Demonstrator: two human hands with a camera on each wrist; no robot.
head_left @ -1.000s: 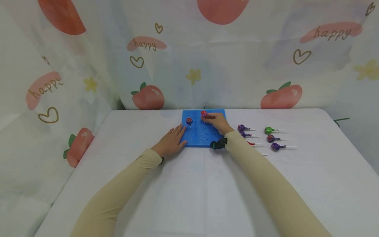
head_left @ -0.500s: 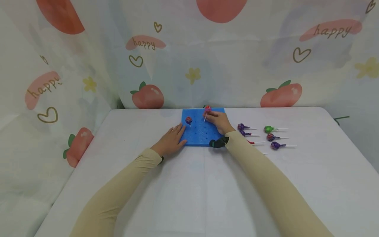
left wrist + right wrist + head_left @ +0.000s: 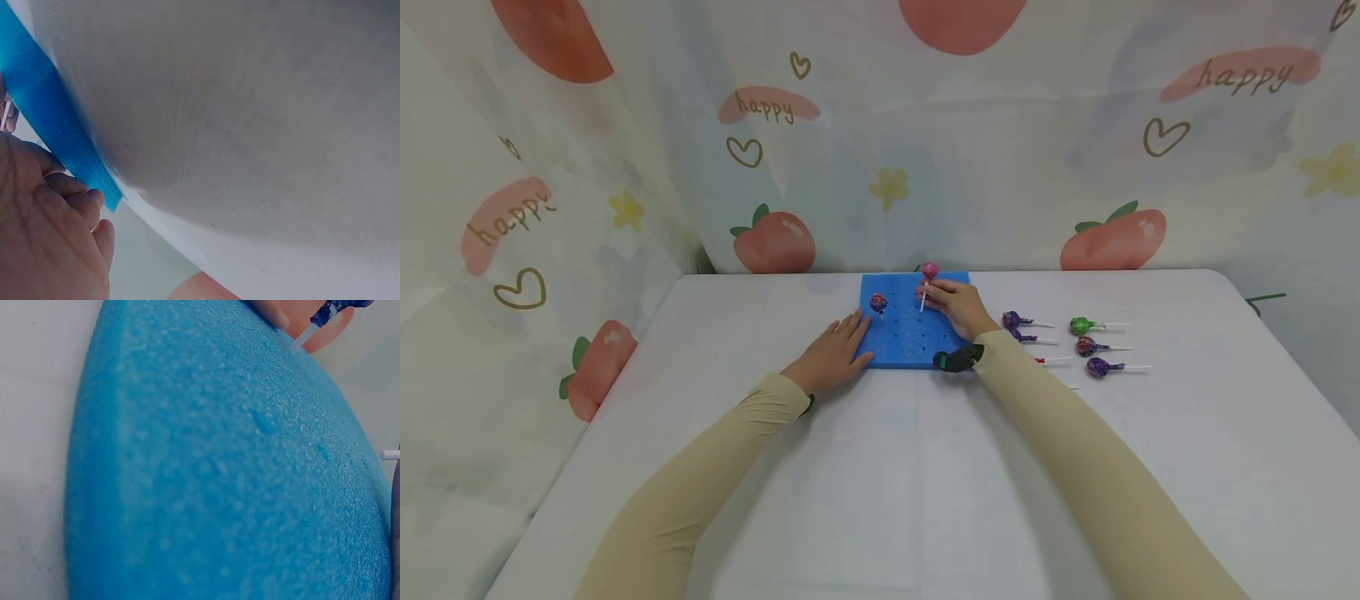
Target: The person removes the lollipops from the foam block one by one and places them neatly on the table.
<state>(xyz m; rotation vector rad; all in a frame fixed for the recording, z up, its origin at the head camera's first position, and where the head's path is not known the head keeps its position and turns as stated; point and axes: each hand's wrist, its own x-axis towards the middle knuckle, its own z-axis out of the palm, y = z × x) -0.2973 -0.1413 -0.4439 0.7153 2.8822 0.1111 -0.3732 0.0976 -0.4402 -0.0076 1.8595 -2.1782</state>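
A blue foam board (image 3: pixel 895 354) with small holes lies on the table. My right hand (image 3: pixel 958 307) pinches a pink-wrapped lollipop (image 3: pixel 929 269) over its far right part, candy upward and white stick slanting down. In the right wrist view the tip of a white stick (image 3: pixel 389 455) shows above the foam, apart from it. A dark red-and-blue lollipop (image 3: pixel 878 302) stands in the board near its left side. My left hand (image 3: pixel 833 354) rests with straight fingers against the board's left edge; in the left wrist view its fingers (image 3: pixel 84 203) touch that edge.
Right of the board several wrapped lollipops lie on the white table (image 3: pixel 850 500), among them a green one (image 3: pixel 1081 326) and a purple one (image 3: pixel 1099 367). My right forearm partly covers some. A printed cloth (image 3: pixel 985 167) hangs behind the table.
My right hand has lifted the pink lollipop a little up and to the right, and more of its stick shows. The left hand and the standing lollipop have stayed in place.
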